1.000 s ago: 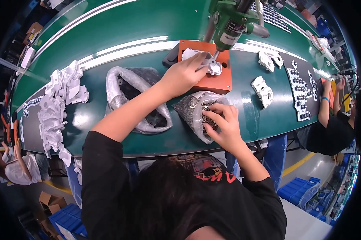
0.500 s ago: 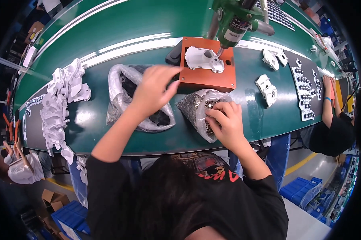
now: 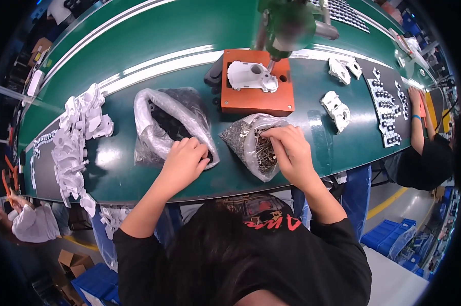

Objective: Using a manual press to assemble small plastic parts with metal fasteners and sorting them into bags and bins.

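My left hand [image 3: 186, 162] reaches over the near edge of a clear plastic bag [image 3: 146, 122] of small black parts [image 3: 173, 125]. Its fingers curl together, and what they hold is hidden. To the right, my right hand [image 3: 293, 149] is at a second clear bag [image 3: 234, 136], full of small metal screws [image 3: 264, 154]. Thumb and forefinger are pinched at the bag's mouth; anything between them is too small to tell. Beyond the bags, a white molded housing [image 3: 252, 76] lies on an orange fixture block [image 3: 257, 102], under the tip of a green press-like machine [image 3: 286, 33].
Piled white housings [image 3: 72, 145] cover the table's left side. More white housings [image 3: 336, 111] lie to the right, near a dark mat with rows of small black-and-white parts [image 3: 386, 115]. Co-workers sit at both ends; one person's arm [image 3: 417, 115] rests on the right edge.
My left hand has moved from beside the orange block back toward me, down to the black parts' bag. My right fingers have shifted slightly up and left over the screws. The view has shifted a little.
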`<state>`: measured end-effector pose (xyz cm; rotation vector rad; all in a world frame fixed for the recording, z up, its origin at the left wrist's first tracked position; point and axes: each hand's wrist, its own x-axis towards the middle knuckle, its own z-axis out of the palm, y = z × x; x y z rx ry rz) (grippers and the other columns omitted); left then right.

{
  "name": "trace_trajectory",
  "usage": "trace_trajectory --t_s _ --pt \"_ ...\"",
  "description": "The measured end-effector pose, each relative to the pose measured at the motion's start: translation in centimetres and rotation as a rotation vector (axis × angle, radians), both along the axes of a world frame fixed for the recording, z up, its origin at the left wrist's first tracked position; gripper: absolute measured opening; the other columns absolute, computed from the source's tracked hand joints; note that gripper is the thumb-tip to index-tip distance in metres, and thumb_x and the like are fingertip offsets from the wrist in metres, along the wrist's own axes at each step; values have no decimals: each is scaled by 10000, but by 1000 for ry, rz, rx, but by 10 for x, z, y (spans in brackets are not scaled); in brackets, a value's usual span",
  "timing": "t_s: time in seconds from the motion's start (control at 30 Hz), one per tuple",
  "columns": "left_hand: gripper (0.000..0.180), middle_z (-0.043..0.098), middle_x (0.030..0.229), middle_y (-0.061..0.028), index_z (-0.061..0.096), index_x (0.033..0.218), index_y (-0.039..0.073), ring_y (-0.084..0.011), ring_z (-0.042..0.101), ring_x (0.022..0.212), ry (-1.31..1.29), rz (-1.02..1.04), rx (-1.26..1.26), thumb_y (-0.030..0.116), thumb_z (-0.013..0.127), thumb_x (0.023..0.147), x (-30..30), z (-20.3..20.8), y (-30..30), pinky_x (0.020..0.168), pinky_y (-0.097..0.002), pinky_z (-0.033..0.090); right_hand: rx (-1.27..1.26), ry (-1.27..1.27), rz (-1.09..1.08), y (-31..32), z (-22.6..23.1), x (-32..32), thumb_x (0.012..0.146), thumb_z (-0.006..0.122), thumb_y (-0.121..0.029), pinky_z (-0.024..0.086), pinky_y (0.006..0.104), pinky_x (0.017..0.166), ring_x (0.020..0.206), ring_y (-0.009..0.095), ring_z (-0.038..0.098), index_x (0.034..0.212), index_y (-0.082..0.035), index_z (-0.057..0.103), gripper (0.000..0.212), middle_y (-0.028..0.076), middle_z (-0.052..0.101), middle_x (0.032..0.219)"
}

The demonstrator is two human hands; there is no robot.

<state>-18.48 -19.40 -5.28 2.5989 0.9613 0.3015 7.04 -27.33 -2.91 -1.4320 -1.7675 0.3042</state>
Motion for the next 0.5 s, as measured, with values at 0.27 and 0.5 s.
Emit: trace_trajectory --t_s 0.27,0.5 --pt "188 544 768 -101 541 773 24 -278 510 783 -111 66 -356 141 687 757 -19 16 11 731 -362 400 23 146 26 2 0 9 839 507 62 449 328 764 860 267 594 944 -4 612 163 110 636 906" --pt "144 559 741 -79 568 780 11 -198 532 720 -161 155 -436 123 658 790 -23 31 25 660 -315 436 -3 63 47 2 4 10 831 530 53 452 312 746 791 238 573 949 7 605 147 90 601 821"
